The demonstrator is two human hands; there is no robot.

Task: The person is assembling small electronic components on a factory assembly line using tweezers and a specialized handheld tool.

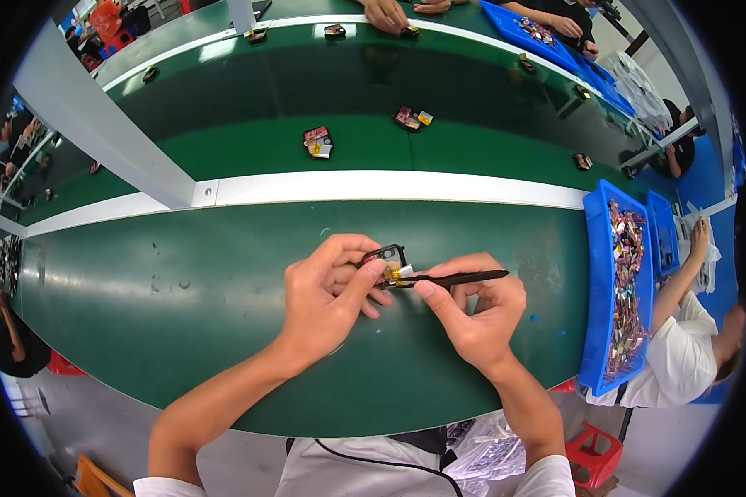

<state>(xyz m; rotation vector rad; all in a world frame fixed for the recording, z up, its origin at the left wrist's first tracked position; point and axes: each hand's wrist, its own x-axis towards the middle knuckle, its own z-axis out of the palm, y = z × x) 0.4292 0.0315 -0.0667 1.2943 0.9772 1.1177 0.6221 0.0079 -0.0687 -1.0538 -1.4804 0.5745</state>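
Note:
My left hand [331,286] is closed around a small black-framed electronic device [392,253], held above the green table. Inside the frame show a reddish part, a silver-white piece and a bit of yellow. Black tweezers [464,278] are pinched in my right hand [477,311], their back end pointing right. The tips reach the device's yellow and silver part; whether they grip it is too small to tell. My left fingertips partly hide the device's lower side.
A blue bin [597,290] full of small parts stands at the table's right end. Beyond a white rail [389,187] runs a green belt carrying similar devices [317,142]. A grey post [108,116] rises at the left. Co-workers sit across and at the right.

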